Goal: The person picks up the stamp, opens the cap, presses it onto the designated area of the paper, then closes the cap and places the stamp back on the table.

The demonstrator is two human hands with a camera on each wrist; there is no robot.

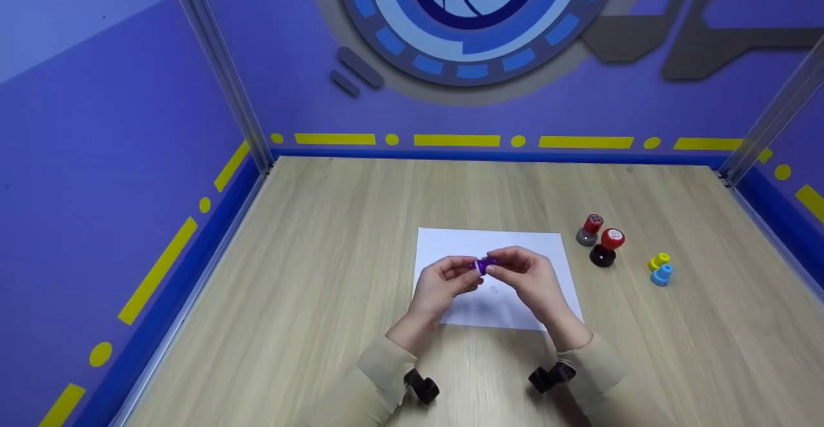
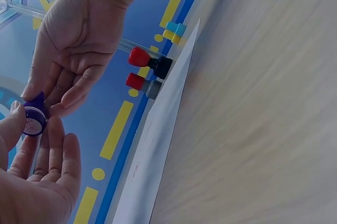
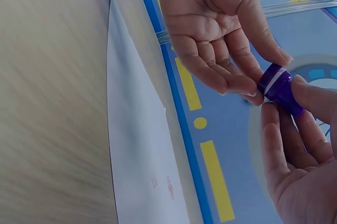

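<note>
A small purple stamp (image 1: 484, 265) with a white band is held between both hands above the white sheet of paper (image 1: 450, 240). My left hand (image 1: 440, 285) pinches it round the wide base between thumb and fingers. The narrower handle end is pinched by my right hand (image 1: 529, 279). In the left wrist view the stamp's round face (image 2: 33, 125) shows a pinkish pattern. Seen from the right wrist, the stamp (image 3: 283, 89) lies tilted between the two thumbs. Faint reddish prints (image 3: 169, 187) mark the paper.
Right of the paper stand a red and grey stamp (image 1: 588, 230) and a red-knobbed black stamp (image 1: 608, 248). Farther right are a yellow stamp (image 1: 658, 261) and a light blue stamp (image 1: 662, 275). Blue-purple panels (image 1: 444, 114) border the wooden table (image 1: 335, 221) at the back and sides.
</note>
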